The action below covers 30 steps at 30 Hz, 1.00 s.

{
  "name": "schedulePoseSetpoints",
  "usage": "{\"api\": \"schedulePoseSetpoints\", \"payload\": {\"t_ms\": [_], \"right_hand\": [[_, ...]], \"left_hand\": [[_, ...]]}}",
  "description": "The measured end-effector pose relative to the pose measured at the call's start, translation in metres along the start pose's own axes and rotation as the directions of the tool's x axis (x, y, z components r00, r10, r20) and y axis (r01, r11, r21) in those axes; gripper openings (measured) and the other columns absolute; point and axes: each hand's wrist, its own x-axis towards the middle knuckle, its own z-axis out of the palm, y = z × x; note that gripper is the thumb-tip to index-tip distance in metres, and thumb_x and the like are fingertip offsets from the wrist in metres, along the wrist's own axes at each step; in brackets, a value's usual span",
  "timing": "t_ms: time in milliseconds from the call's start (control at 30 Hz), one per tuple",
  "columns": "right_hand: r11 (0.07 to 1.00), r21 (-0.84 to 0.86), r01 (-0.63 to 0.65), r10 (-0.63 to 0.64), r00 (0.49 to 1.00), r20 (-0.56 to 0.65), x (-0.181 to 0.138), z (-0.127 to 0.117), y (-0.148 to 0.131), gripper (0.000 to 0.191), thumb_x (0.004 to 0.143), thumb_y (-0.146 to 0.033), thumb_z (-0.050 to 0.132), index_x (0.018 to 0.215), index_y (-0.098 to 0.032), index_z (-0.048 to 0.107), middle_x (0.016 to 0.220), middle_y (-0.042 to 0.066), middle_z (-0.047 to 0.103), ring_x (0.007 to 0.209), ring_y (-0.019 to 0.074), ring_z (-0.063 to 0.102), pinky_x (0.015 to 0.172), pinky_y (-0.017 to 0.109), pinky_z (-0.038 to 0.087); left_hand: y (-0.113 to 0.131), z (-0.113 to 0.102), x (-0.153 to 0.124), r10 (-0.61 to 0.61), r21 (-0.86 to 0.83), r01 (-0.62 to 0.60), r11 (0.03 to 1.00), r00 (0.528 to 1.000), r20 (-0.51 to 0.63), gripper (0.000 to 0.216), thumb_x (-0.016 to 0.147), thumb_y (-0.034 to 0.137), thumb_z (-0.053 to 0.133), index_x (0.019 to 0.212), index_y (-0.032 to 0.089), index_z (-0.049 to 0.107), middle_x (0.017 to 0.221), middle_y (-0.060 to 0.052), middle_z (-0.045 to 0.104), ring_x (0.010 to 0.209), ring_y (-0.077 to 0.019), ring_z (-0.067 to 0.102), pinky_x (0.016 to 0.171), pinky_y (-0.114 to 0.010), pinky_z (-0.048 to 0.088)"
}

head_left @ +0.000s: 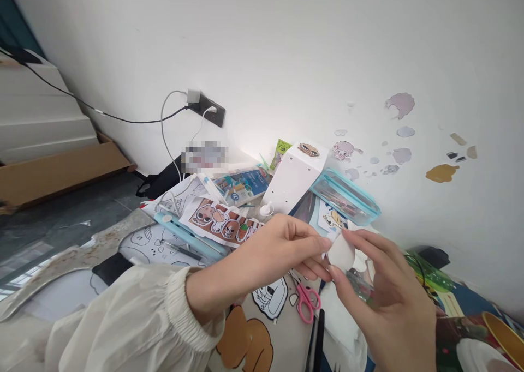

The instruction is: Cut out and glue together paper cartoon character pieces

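A pixelated patch [204, 156] by the wall hides whatever lies there; the white paper piece [341, 253] is partly covered by fingertips of the left hand [286, 252] and the right hand [388, 301], so its full outline cannot be told; the right hand's wrist is cut off by the bottom edge; the pink scissors [307, 302] show only handles, the blades hidden behind the left hand; the yellow bowl [505, 336] is cut by the corner; print on the marker box [241, 186] is too small to read
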Motion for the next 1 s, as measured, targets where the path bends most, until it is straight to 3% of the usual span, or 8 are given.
{"api": "schedulePoseSetpoints", "payload": {"t_ms": [267, 733, 1000], "right_hand": [[1.0, -0.007, -0.019, 0.019, 0.999, 0.026, 0.0004, -0.0001, -0.0002, 0.035, 0.081, -0.022, 0.063, 0.114, -0.029, 0.06, 0.117, 0.007, 0.057, 0.105, 0.0259, 0.058, 0.071, 0.036, 0.055], [0.997, -0.061, 0.039, -0.04, 0.999, -0.003, 0.0019, 0.0032, 0.0, 0.036, 0.078, -0.02, 0.065, 0.113, -0.027, 0.061, 0.112, 0.006, 0.059, 0.103, 0.0236, 0.059, 0.081, 0.038, 0.053], [1.0, 0.01, 0.011, -0.011, 1.0, -0.003, 0.0019, 0.0013, 0.0008, 0.039, 0.078, -0.019, 0.066, 0.116, -0.028, 0.06, 0.115, 0.007, 0.058, 0.106, 0.026, 0.057, 0.083, 0.043, 0.053]], "left_hand": [[0.0004, 0.0011, -0.0011, -0.008, 0.017, 0.008, 1.0, 1.0, -0.013, 0.024, 0.077, 0.037, 0.068, 0.07, 0.014, 0.065, 0.067, -0.004, 0.071, 0.067, -0.0138, 0.069, 0.069, -0.025, 0.054], [-0.0015, -0.002, 0.0005, 0.0, 0.109, 0.002, 0.994, 1.0, -0.014, 0.024, 0.076, 0.038, 0.069, 0.076, 0.013, 0.068, 0.076, -0.005, 0.072, 0.069, -0.0141, 0.068, 0.073, -0.027, 0.054], [-0.0051, -0.0048, 0.0046, -0.023, -0.014, 0.023, 1.0, 1.0, -0.003, 0.023, 0.071, 0.036, 0.074, 0.074, 0.014, 0.07, 0.073, -0.003, 0.073, 0.066, -0.012, 0.067, 0.072, -0.025, 0.053]]}}
